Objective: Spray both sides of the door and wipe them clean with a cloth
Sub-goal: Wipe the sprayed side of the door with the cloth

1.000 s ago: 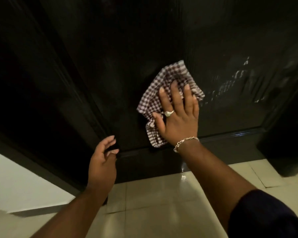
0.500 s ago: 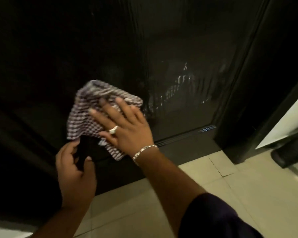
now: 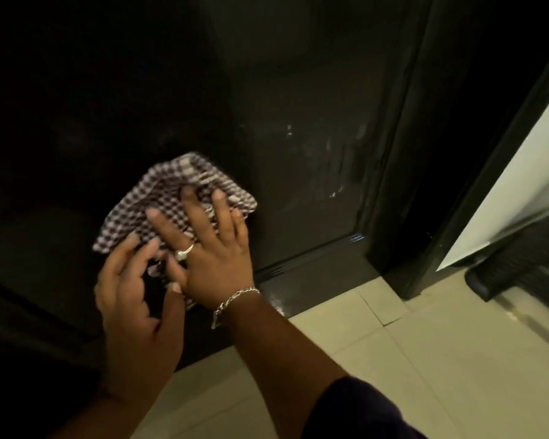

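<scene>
Head view, looking down at bottom of dark door (image 3: 298,90). Right hand (image 3: 217,258) flat on checkered cloth (image 3: 159,198), fingers straight and spread, pressing it against lower door panel. Left hand (image 3: 133,299) just beside it, fingers loosely curled, tips touching cloth's lower edge; can't tell if actually gripping. Wet streaks (image 3: 333,172) on panel right of cloth. Pale tiled floor (image 3: 425,359) below.

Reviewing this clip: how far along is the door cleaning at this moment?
Done: spray is on this face; wet streaks glisten on the lower panel of the door. In hand: the right hand presses the checked cloth flat against the door, left hand beside it. Left: the streaks right of the cloth; the other side is out of view.
</scene>
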